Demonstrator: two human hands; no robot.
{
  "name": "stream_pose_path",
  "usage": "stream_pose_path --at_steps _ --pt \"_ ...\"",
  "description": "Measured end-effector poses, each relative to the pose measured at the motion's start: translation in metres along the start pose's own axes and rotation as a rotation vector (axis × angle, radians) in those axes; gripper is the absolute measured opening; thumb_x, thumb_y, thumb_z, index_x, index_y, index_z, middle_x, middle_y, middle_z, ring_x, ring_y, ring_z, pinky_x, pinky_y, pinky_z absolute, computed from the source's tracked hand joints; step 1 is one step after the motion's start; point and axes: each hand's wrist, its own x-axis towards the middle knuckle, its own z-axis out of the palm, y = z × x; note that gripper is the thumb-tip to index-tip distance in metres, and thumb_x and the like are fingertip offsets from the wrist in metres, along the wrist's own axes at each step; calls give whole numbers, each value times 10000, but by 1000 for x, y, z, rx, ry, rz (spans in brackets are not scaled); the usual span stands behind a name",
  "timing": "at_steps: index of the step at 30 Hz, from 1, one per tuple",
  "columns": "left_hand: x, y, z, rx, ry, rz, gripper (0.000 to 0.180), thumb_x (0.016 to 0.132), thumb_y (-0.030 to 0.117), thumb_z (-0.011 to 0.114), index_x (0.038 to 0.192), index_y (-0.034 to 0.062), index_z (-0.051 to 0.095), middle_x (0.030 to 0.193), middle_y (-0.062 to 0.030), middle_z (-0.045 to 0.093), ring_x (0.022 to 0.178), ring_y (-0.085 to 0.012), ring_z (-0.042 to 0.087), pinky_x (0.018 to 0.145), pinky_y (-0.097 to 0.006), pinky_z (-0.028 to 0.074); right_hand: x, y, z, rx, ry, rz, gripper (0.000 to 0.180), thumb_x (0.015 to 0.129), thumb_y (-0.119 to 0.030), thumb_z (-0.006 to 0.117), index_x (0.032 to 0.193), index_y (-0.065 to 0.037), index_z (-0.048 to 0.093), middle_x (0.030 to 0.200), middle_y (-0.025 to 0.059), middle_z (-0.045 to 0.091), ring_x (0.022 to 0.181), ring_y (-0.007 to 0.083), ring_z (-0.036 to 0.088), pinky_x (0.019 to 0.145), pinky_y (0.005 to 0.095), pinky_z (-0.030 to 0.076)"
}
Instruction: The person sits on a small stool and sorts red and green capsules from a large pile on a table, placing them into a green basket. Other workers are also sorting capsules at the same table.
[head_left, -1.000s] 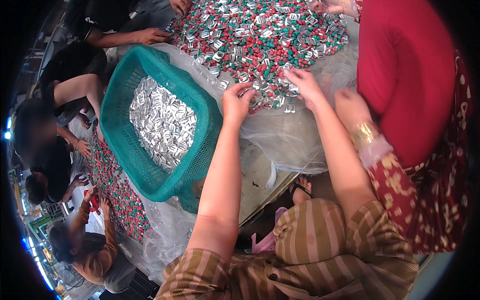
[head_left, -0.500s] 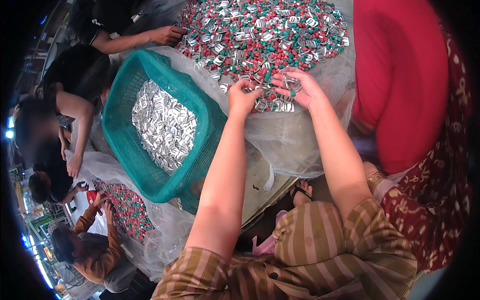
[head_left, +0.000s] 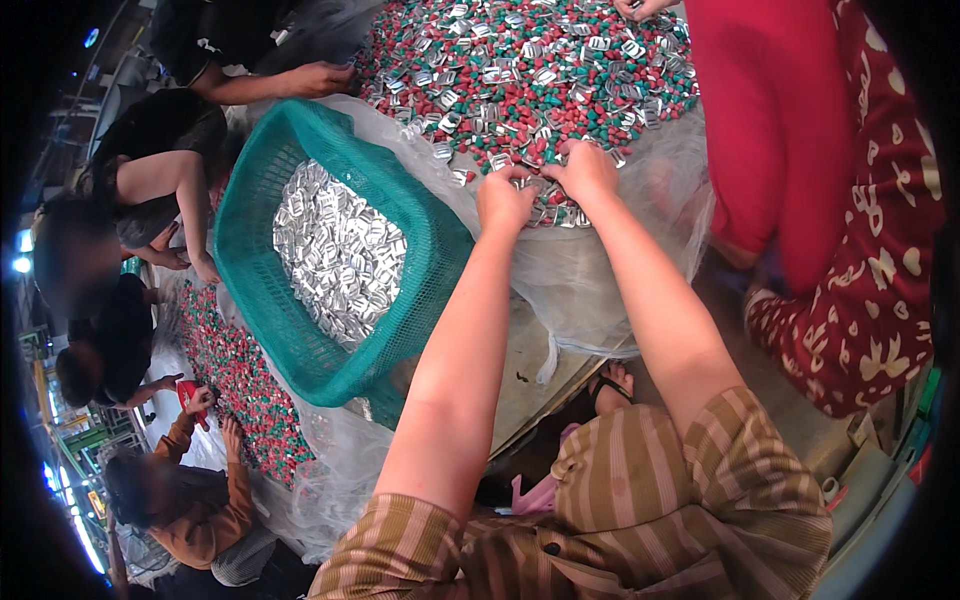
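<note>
Basket, teal mesh, holds silver buckles at ten o'clock. Toward one, left hand and right hand nearly touch, fingers narrow, any grip impossible to tell; beyond, toward twelve, loose buckles lie among red and green pieces.

No text, label, number or sign is showing clearly enough to be read. A small pale mark is sitting on a dark shirt at the upper left, appearing too tiny and blurred to make out.
</note>
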Motion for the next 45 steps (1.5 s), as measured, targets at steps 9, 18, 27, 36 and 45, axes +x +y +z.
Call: stream_pose_path --at_steps 9,18,27,36,45 --pt "-23 21 -47 -1183 -287 -263 126 828 76 598 946 54 562 795 -3 589 648 -109 525 543 -230 414 17 26 -20 1076 -549 345 207 836 -282 616 926 -97 643 697 -7 590 558 82 517 470 210 387" --pt "-54 28 -91 -1523 -257 -81 140 833 84 586 960 47 541 921 -61 608 744 -172 573 627 -301 473 8 33 -36 1485 -667 224 430 886 -162 458 1312 -113 421 1181 140 562 949 226 607 685 297 508" --pt "-84 -39 -181 -391 615 66 637 807 188 644 1314 -13 315 1300 -212 410 1209 -290 395 988 -385 317 0 -1 -46 1769 -883 73 487 793 6 461 1272 35 383 1194 227 504 1069 378 532 914 522 444" --pt "-152 -76 -164 -530 676 -11 441 779 118 670 1160 4 480 1147 -153 520 1010 -212 519 811 -310 456 -80 -155 -39 1171 -984 -285 315 874 -117 550 1163 5 520 1062 113 596 933 190 604 762 325 531" --pt "-168 -47 -207 -1153 516 -126 261 890 307 556 832 53 579 619 -30 562 494 -84 512 433 -200 384 -144 -235 15 906 -694 -618 106 796 -39 632 867 32 599 796 55 592 727 125 590 618 269 554"
